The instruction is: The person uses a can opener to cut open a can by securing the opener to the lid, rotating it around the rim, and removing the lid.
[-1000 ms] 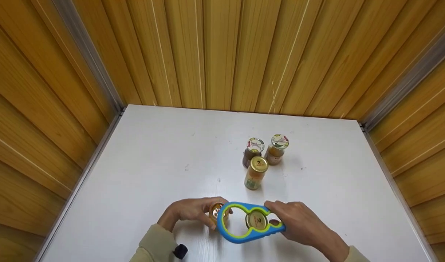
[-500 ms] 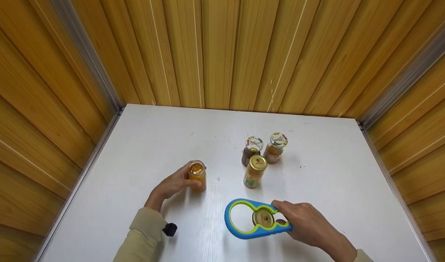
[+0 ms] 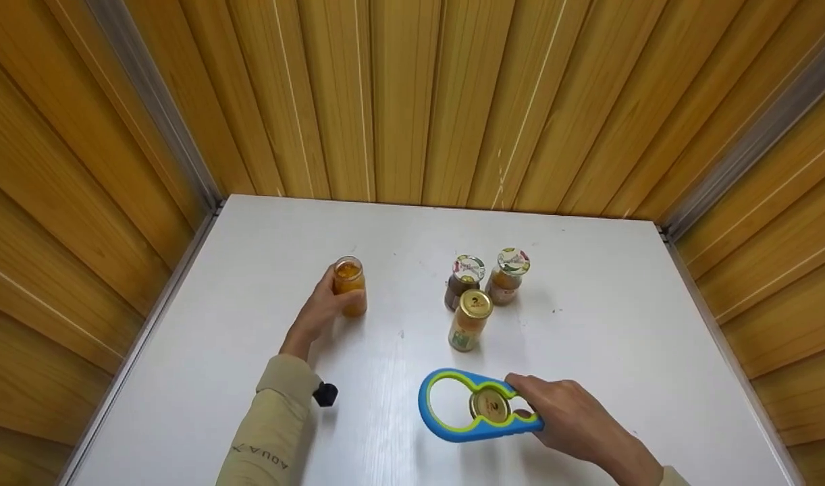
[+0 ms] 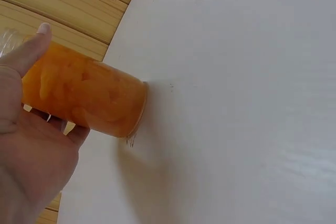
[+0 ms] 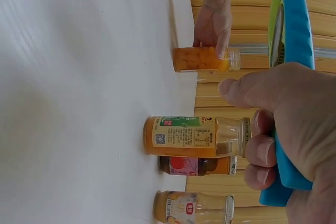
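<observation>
The left hand (image 3: 320,312) has thumb and fingers clasped around a lidless glass jar (image 4: 89,93), upright at the left of the white table (image 3: 190,364). The right hand (image 3: 576,410) grips a blue-and-green jar opener (image 3: 476,435), with a gold lid (image 3: 490,405) in its middle opening. Beyond the opener, the gold-capped jar (image 3: 468,327) stands in front of the dark jar (image 3: 457,289), partly hiding it; the patterned-lid jar (image 3: 503,288) is just beside that one. Since half a second ago, the left hand has carried its jar farther back; the right has hardly moved. The lidless jar holds orange fruit pieces, the gold-capped one orange contents below a clear neck, the patterned-lid one something yellowish.
</observation>
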Action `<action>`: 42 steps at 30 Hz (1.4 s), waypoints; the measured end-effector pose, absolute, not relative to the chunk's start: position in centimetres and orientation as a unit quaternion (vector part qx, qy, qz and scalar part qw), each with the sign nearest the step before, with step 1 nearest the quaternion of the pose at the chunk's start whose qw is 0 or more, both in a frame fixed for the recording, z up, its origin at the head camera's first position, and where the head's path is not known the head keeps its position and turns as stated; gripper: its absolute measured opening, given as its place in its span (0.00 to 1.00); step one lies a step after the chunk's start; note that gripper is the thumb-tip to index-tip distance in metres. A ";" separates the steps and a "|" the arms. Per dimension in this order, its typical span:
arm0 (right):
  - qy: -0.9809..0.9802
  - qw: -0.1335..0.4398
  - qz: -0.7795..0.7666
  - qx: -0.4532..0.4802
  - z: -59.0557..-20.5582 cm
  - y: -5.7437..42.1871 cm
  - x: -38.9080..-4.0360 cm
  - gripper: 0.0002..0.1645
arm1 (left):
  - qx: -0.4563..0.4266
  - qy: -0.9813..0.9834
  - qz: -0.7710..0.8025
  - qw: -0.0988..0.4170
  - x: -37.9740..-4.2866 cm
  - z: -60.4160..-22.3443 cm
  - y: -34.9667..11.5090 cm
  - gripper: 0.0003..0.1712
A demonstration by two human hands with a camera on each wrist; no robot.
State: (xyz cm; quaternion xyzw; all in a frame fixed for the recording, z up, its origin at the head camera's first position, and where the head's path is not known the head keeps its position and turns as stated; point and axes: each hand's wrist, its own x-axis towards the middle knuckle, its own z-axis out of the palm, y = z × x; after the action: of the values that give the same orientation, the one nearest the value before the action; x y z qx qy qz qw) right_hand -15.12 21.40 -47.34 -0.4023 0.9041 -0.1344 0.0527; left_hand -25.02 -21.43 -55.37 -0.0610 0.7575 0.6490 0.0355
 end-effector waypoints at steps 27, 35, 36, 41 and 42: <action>0.908 0.064 -0.142 -0.388 -47.6 21.7 -15.4 0.38 | -0.137 0.778 0.587 -0.177 -29.0 -56.5 -19.7 0.44; 0.910 0.071 -0.136 -0.385 -47.6 21.7 -15.2 0.40 | -0.152 0.789 0.560 -0.201 -28.7 -57.1 -19.2 0.45; 0.910 0.070 -0.136 -0.386 -47.6 21.7 -15.2 0.40 | -0.152 0.791 0.557 -0.201 -28.7 -57.1 -19.1 0.45; 0.908 0.063 -0.137 -0.392 -47.4 21.7 -15.3 0.39 | -0.163 0.796 0.556 -0.173 -28.6 -56.6 -19.2 0.53; 0.907 0.060 -0.138 -0.393 -47.3 21.7 -15.3 0.40 | -0.172 0.796 0.556 -0.165 -28.6 -56.5 -19.3 0.55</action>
State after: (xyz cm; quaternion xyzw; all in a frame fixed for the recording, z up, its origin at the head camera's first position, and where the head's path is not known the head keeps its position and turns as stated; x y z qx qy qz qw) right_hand -15.32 21.75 -47.29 -0.3930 0.9072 -0.1376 0.0604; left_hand -28.58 -19.29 -56.46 -0.1725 0.7961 0.5562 -0.1649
